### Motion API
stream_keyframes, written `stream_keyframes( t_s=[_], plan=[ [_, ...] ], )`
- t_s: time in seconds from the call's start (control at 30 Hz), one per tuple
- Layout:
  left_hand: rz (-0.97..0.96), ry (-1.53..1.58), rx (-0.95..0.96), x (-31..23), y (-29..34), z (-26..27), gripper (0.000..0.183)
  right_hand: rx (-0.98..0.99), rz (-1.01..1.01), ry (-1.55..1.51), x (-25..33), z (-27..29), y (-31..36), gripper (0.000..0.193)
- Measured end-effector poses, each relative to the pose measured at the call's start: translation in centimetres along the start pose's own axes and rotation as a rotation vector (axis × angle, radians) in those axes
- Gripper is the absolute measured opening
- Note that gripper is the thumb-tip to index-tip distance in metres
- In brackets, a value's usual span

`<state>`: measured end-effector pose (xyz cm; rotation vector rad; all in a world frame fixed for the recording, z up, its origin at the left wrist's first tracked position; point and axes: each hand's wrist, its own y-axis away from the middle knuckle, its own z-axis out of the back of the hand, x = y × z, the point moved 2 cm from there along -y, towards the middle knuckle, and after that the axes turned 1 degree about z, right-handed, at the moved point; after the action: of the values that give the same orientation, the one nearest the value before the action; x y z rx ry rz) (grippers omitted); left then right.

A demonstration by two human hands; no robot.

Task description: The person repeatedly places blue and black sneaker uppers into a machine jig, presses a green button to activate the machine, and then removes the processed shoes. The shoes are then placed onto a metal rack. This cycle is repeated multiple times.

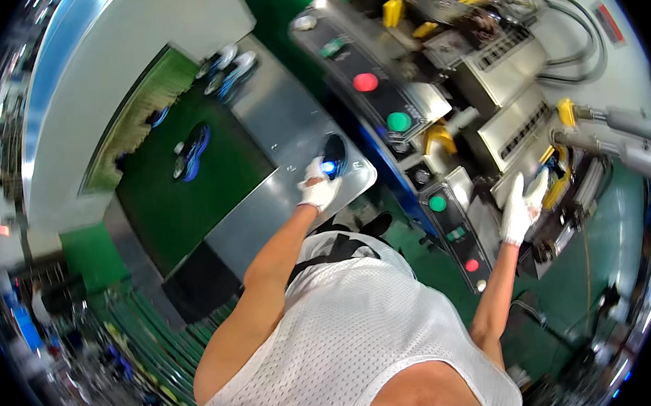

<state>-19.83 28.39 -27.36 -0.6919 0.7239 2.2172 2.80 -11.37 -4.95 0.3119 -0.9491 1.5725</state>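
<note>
Head view: dark shoe at counter's edge, left hand on it, right hand at machine.

Dark blue shoe (pixel 334 148) sits on the rounded corner of the metal counter (pixel 271 124). Left hand (pixel 321 188), white-gloved, is at the shoe's near end, fingers touching it, palm just below and left of it. Fingers partly curled; can't tell if they actually grip. Shoe is well left of the right hand, control panel (pixel 383 105) between.

Shoe's long axis runs roughly away from the wearer, far end leaning slightly right. Toe vs heel: can't tell, blurred and partly covered by the glove.

Right hand (pixel 524 208), same white glove, has thumb and fingers spread with a clear gap, nothing seen in it. It's beside the machine's yellow clamp (pixel 562 186); contact can't be confirmed. Blue-and-dark item (pixel 557 163) at that clamp, too blurred to identify.

Another shoe (pixel 195 153) lies on the green belt (pixel 220 210), axis slanting upper right to lower left. Two more shoes (pixel 237 73) sit close together at the counter's far end.
</note>
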Motion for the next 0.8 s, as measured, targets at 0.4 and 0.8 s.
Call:
stream_keyframes(
  t_s=[0.4, 0.8],
  plan=[
    [0.014, -0.430, 0.007, 14.0, -14.2, 28.2, 0.065, 0.551, 0.250, 0.661, 2.8, -8.8, 15.9, 0.100],
    [0.111, -0.711, 0.075, 24.9, -15.3, 31.5, 0.059, 0.925, -0.279, 0.449, 8.3, -9.5, 26.8, 0.078]
  ],
)
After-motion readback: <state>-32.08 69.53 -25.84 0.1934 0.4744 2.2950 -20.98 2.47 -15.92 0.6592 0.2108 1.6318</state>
